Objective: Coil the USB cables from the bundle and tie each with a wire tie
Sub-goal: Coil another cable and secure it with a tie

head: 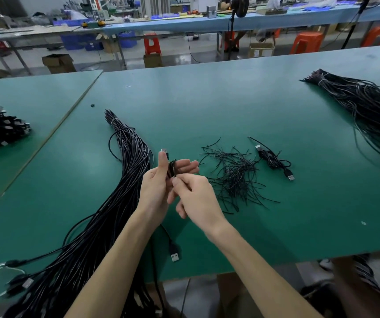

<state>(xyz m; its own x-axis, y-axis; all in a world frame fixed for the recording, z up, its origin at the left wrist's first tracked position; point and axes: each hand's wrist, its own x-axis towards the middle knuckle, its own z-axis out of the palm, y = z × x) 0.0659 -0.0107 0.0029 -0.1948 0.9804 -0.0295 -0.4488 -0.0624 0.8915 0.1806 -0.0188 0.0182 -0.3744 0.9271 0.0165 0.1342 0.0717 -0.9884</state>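
The small black coil stands upright between the two hands, above the worktop, with its long axis near-vertical in the head view. The left hand grasps it: the thumb lies straight up along the near side, the fingers spread behind it, and a small connector pokes out above the thumb tip. The right hand comes in from the right and below, thumb and forefinger clenched on the coil's lower edge (whether a tie is already between them is too small to tell). A loose tail drops from beneath the hands to a USB plug lying on the worktop nearer the person, so the winding looks unfinished. The wire ties lie in a loose heap just right of the right hand, which is plainly the nearer one to reach them. The bundle lies left of the left hand, running away from the person. A tied cable rests beyond the heap. No brand, label or writing can be read anywhere.
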